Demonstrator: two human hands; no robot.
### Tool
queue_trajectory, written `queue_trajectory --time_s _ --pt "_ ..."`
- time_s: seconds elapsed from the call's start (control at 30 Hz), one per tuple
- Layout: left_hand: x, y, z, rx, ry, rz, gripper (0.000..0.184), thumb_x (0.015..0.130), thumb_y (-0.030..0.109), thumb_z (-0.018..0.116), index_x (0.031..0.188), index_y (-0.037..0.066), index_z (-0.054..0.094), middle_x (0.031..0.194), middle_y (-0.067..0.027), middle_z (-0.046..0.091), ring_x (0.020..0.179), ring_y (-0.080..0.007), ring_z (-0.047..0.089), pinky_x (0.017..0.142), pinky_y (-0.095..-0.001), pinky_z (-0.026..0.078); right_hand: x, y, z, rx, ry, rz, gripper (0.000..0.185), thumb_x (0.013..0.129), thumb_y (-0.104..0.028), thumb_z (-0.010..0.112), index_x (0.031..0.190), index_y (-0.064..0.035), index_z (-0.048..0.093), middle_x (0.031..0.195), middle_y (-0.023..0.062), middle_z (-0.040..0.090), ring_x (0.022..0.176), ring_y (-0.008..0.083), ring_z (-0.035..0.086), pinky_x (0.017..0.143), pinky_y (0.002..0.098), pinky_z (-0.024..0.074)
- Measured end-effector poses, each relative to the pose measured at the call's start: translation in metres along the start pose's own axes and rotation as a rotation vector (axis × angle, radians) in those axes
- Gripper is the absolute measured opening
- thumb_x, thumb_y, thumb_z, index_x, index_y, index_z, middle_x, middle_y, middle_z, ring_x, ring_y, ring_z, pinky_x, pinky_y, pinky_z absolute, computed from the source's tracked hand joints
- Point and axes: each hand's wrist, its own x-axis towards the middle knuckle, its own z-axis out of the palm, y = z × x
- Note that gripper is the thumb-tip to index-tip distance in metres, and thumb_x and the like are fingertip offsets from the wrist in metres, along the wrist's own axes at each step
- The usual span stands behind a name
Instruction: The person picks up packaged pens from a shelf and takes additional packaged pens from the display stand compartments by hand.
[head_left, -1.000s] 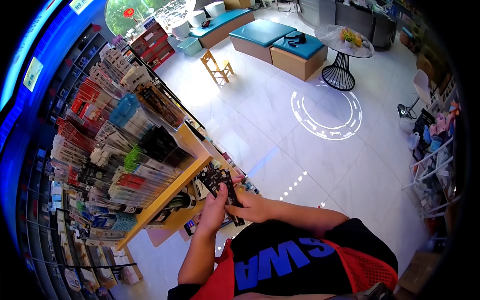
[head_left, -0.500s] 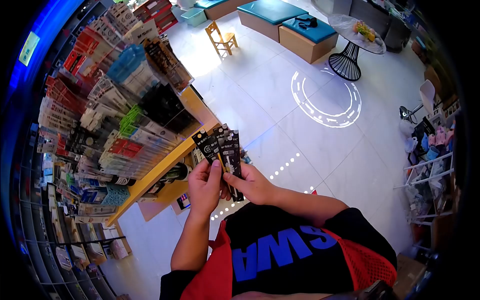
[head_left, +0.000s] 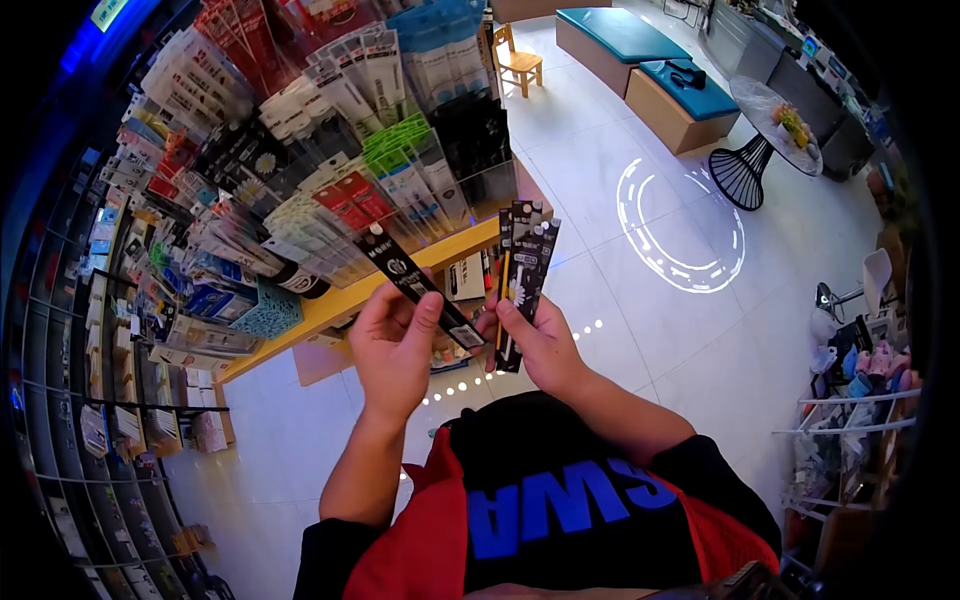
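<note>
My left hand point(head_left: 392, 345) is closed on a single slim black pen packet point(head_left: 402, 272), thumb on top, its upper end tilted to the left. In my right hand point(head_left: 545, 348), fingers and thumb pinch a small fan of similar black pen packets point(head_left: 530, 262), one printed with a white daisy, another with a yellow strip showing. Near my right fingertips, the lower end of the single packet comes close to the fan; I cannot tell whether they touch.
To the left stands a display rack point(head_left: 300, 200) crammed with packaged stationery, with a wooden ledge point(head_left: 330, 305) along its front. Beyond are a small wooden chair point(head_left: 520, 65), teal-topped benches point(head_left: 620, 40) and a round table point(head_left: 775, 130). White shelving point(head_left: 850, 400) holds goods at right.
My left hand has drawn one packet away leftward from the fan, which stays in my right hand. The view has shifted, bringing the rack closer.
</note>
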Motion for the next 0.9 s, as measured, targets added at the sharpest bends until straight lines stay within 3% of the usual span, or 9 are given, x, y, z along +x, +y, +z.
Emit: queue_trajectory --time_s 0.2,0.23,0.37,0.57,0.67,0.7,0.8,0.83,0.9 --pt "0.010 0.038 -0.042 -0.255 -0.113 -0.174 0.029 0.107 0.028 0.054 0.125 0.005 0.053 0.101 -0.0036 0.059 0.084 -0.0147 0.061 0.067 -0.0299 0.052 0.002 0.003 0.039 -0.046 -0.097 -0.003 0.022 0.110 -0.023 0.047 0.116 -0.0033 0.055 0.089 0.0073 0.063 0.073 0.0156 0.063 0.062 0.0311 0.0526" --pt "0.011 0.042 -0.045 -0.181 -0.097 -0.184 0.033 0.108 0.035 0.051 0.129 0.009 0.050 0.098 -0.0003 0.049 0.077 -0.0089 0.048 0.056 -0.0229 0.040 0.002 0.006 0.042 -0.051 -0.097 -0.001 0.022 0.110 -0.023 0.047 0.116 -0.0034 0.055 0.088 0.0068 0.062 0.072 0.0153 0.062 0.062 0.0312 0.0526" --pt "0.019 0.049 -0.065 -0.007 -0.069 -0.031 0.037 0.109 0.037 0.049 0.138 0.016 0.042 0.093 0.0014 0.041 0.068 -0.0044 0.035 0.049 -0.0173 0.024 -0.002 0.016 0.046 -0.084 -0.120 0.019 0.020 0.110 -0.022 0.048 0.115 -0.0034 0.055 0.086 0.0060 0.060 0.070 0.0143 0.060 0.064 0.0305 0.0521" --pt "0.044 0.100 -0.109 -0.128 -0.007 0.231 0.038 0.111 0.037 0.042 0.144 0.019 0.037 0.094 -0.0017 0.045 0.061 -0.0060 0.037 0.042 -0.0185 0.026 -0.007 0.021 0.047 -0.114 -0.101 0.047 0.019 0.109 -0.022 0.049 0.115 -0.0047 0.055 0.086 0.0086 0.061 0.070 0.0183 0.063 0.066 0.0348 0.0540" --pt "0.065 0.134 -0.119 -0.086 0.019 0.356 0.036 0.111 0.033 0.042 0.141 0.015 0.039 0.098 -0.0044 0.050 0.065 -0.0083 0.045 0.038 -0.0211 0.029 -0.008 0.021 0.053 -0.099 -0.087 0.043 0.022 0.110 -0.022 0.048 0.116 -0.0027 0.055 0.085 0.0057 0.060 0.071 0.0135 0.060 0.066 0.0295 0.0522" --pt "0.073 0.143 -0.118 -0.072 0.001 0.421 0.032 0.110 0.028 0.047 0.135 0.009 0.050 0.103 -0.0035 0.055 0.073 -0.0096 0.052 0.048 -0.0242 0.042 -0.008 0.022 0.054 -0.103 -0.089 0.042 0.022 0.110 -0.023 0.048 0.116 -0.0027 0.055 0.085 0.0056 0.060 0.071 0.0134 0.060 0.066 0.0296 0.0523" --pt "0.100 0.161 -0.133 0.190 0.143 0.480 0.029 0.108 0.029 0.054 0.125 0.008 0.064 0.100 -0.0001 0.061 0.080 -0.0064 0.055 0.067 -0.0225 0.048 -0.006 0.024 0.056 -0.106 -0.096 0.027 0.022 0.110 -0.023 0.048 0.116 -0.0026 0.055 0.085 0.0054 0.059 0.071 0.0133 0.060 0.066 0.0298 0.0524" --pt "0.109 0.169 -0.142 0.186 0.037 0.450 0.028 0.105 0.027 0.059 0.123 0.007 0.069 0.101 0.0008 0.068 0.082 -0.0045 0.056 0.078 -0.0217 0.047 -0.006 0.025 0.056 -0.103 -0.097 0.025 0.022 0.110 -0.022 0.048 0.116 -0.0025 0.055 0.085 0.0053 0.059 0.071 0.0133 0.059 0.066 0.0298 0.0525" --pt "0.119 0.179 -0.137 0.229 0.032 0.451 0.029 0.103 0.025 0.063 0.125 0.007 0.069 0.105 -0.0004 0.070 0.084 -0.0046 0.057 0.078 -0.0217 0.047 -0.007 0.025 0.056 -0.107 -0.104 0.022 0.022 0.110 -0.022 0.048 0.116 -0.0024 0.055 0.085 0.0052 0.059 0.070 0.0133 0.059 0.066 0.0298 0.0526"
